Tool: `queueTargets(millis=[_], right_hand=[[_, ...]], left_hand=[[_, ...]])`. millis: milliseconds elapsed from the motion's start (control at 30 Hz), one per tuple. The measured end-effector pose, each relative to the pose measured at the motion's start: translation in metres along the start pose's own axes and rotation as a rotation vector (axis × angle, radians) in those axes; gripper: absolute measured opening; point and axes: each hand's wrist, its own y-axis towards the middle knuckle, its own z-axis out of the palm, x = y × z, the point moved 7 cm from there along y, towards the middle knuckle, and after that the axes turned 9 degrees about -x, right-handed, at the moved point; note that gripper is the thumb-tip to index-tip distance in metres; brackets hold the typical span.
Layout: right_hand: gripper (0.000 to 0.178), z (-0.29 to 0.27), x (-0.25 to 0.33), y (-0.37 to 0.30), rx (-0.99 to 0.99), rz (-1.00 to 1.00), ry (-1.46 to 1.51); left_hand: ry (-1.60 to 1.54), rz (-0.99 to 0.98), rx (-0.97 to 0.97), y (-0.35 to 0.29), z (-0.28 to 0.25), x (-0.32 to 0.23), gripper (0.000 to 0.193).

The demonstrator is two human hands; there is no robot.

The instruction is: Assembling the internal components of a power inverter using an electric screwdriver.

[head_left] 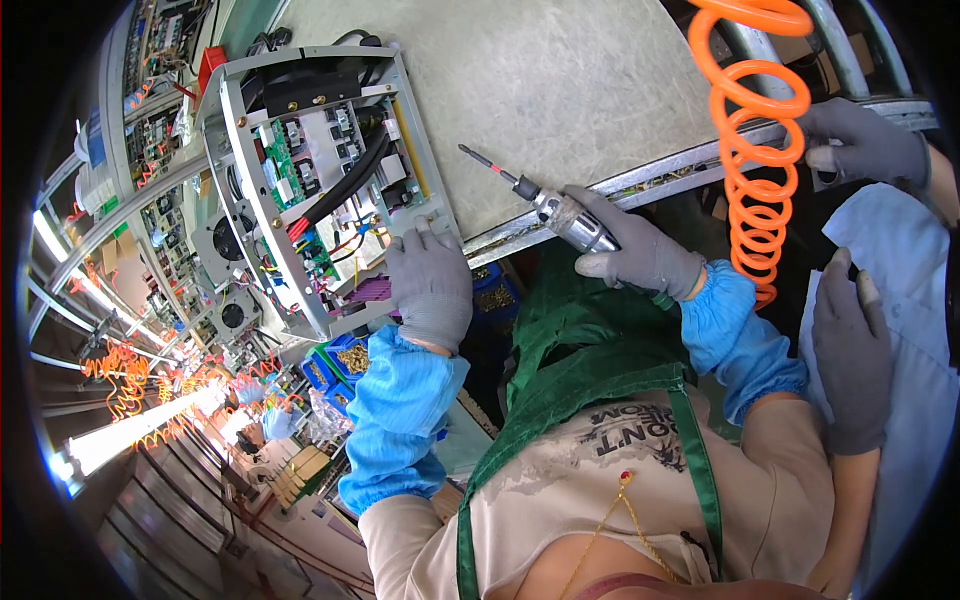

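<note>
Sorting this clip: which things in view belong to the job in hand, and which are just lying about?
In hand, apparently:
open metal chassis, under the left hand
screwdriver, held in the right hand

Apparently lying about:
orange coiled hose, untouched
blue bin of small parts, untouched, possibly supplies

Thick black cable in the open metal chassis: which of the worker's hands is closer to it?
Left. The left hand rests on the chassis edge, close to the cable; the right hand is farther right, outside the chassis, holding a screwdriver.
</note>
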Motion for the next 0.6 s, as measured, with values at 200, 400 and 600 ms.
queueTargets(millis=[200,400,600], right_hand=[[0.087,0.001,-0.001,0.0,0.037,0.025,0.17],[0.083,-0.002,-0.002,0.0,-0.002,-0.019,0.244],[0.082,-0.001,-0.003,0.002,0.014,-0.041,0.238]], left_hand=[[-0.028,-0.041,-0.047,0.004,-0.002,0.002,0.021],[-0.013,-0.004,-0.105,0.004,-0.008,-0.002,0.019],[0.004,0.007,-0.089,0.004,-0.008,-0.002,0.019]])
